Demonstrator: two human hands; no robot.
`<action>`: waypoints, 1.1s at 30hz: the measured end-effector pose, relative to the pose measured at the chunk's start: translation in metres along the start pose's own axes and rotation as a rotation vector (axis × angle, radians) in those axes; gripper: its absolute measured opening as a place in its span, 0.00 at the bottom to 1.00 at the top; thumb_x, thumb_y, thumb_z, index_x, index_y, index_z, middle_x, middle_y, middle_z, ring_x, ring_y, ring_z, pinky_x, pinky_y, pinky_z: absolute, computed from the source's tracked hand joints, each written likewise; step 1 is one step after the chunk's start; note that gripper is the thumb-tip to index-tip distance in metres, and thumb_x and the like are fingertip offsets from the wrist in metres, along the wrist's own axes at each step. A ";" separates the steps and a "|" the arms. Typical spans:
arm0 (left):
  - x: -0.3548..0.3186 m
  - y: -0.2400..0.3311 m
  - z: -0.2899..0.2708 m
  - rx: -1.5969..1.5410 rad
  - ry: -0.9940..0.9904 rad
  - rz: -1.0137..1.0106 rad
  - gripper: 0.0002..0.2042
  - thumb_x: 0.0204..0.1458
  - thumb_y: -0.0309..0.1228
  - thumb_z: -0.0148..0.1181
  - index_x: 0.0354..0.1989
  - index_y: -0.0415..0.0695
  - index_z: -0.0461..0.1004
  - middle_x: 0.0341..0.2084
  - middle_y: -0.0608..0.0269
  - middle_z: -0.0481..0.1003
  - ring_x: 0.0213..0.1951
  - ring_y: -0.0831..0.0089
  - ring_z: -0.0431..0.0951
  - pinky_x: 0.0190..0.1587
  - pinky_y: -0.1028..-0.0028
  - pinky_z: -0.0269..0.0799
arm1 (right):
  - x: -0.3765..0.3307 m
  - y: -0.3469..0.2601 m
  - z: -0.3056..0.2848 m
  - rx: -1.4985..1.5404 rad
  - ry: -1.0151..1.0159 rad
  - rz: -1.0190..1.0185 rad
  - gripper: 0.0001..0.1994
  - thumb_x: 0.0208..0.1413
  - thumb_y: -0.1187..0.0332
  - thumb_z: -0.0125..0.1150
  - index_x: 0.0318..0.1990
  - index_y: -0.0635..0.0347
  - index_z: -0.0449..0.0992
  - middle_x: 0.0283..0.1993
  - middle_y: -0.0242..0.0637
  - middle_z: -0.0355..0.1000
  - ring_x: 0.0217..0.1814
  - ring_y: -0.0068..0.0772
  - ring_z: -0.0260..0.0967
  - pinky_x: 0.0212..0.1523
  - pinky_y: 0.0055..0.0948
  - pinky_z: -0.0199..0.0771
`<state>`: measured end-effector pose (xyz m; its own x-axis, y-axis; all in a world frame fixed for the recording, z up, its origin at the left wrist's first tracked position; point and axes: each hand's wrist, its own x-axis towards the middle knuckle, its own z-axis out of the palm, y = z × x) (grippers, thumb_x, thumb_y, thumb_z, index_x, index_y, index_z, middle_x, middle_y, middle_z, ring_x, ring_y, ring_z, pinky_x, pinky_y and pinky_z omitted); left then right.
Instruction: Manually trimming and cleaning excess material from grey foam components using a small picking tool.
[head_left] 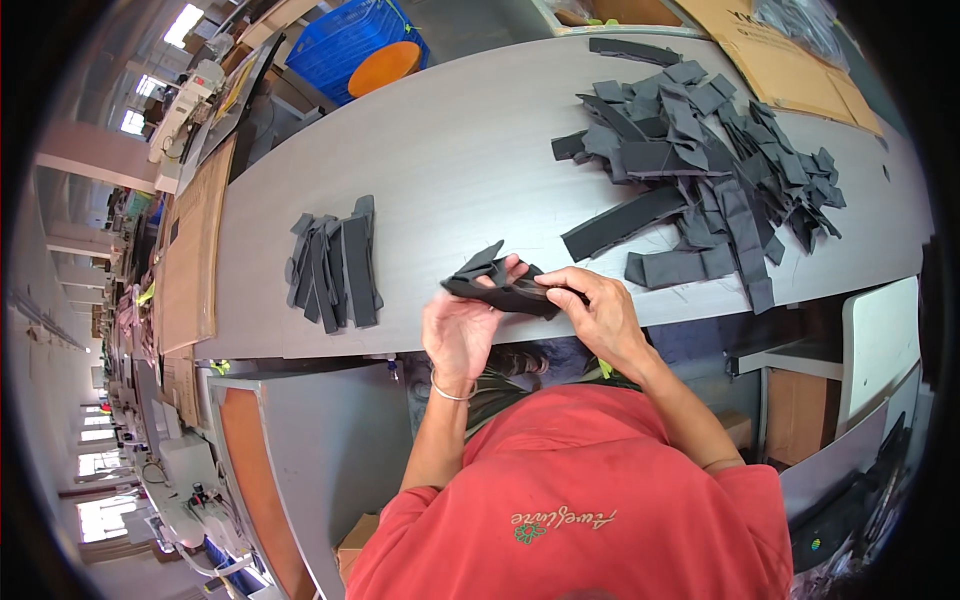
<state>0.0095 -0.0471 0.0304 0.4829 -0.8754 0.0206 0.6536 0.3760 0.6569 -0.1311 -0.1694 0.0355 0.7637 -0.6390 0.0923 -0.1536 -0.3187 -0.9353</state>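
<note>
One red shirt (pixel 590 480) sat nearest. Close together, left hand (pixel 460 332) and right hand (pixel 606 315) both gripped dark fabric (pixel 505 296), its layers uncountable, above the grey table's (pixel 460 170) near edge. Beyond lay two strip piles: smaller pile (pixel 335 265) left, larger pile (pixel 690 165) right.

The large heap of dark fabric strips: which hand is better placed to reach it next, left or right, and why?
Probably the right: the right hand is nearer the large heap, while the left hand is nearer the small bunch of strips. Both hold a dark fabric piece, though.
</note>
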 end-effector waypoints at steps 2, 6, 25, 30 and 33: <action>-0.003 0.004 -0.006 -0.042 0.052 -0.059 0.18 0.58 0.43 0.44 0.31 0.39 0.71 0.55 0.38 0.66 0.60 0.40 0.62 0.64 0.50 0.51 | 0.000 0.003 0.001 0.019 -0.001 -0.012 0.09 0.55 0.68 0.56 0.40 0.59 0.78 0.34 0.40 0.76 0.32 0.41 0.73 0.34 0.33 0.71; -0.004 0.003 -0.011 0.265 0.104 -0.049 0.12 0.58 0.34 0.52 0.43 0.39 0.69 0.54 0.42 0.68 0.56 0.50 0.69 0.61 0.56 0.62 | 0.000 0.002 0.003 0.104 -0.028 -0.002 0.09 0.56 0.69 0.55 0.42 0.59 0.78 0.33 0.40 0.76 0.31 0.35 0.73 0.33 0.29 0.70; -0.007 -0.002 -0.007 0.534 0.084 0.038 0.20 0.50 0.18 0.59 0.52 0.37 0.65 0.51 0.50 0.72 0.52 0.69 0.72 0.56 0.69 0.68 | 0.003 -0.013 0.005 -0.258 0.024 -0.230 0.09 0.50 0.75 0.58 0.40 0.58 0.79 0.30 0.39 0.73 0.31 0.40 0.71 0.32 0.30 0.69; -0.007 -0.002 -0.005 0.505 0.081 -0.003 0.20 0.50 0.19 0.60 0.52 0.38 0.65 0.50 0.50 0.73 0.52 0.69 0.72 0.56 0.70 0.68 | 0.006 -0.009 0.006 -0.355 0.066 -0.361 0.10 0.48 0.78 0.59 0.38 0.58 0.79 0.29 0.38 0.73 0.30 0.39 0.70 0.33 0.32 0.68; -0.007 -0.003 -0.010 0.516 0.057 0.017 0.20 0.50 0.20 0.61 0.52 0.38 0.65 0.50 0.50 0.73 0.52 0.69 0.72 0.55 0.70 0.69 | 0.008 -0.008 0.007 -0.396 0.074 -0.405 0.09 0.47 0.78 0.60 0.37 0.59 0.79 0.29 0.37 0.73 0.31 0.39 0.69 0.34 0.31 0.68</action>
<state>0.0103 -0.0394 0.0203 0.5314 -0.8471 0.0024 0.2798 0.1781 0.9434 -0.1200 -0.1670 0.0415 0.7668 -0.4542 0.4535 -0.0920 -0.7771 -0.6227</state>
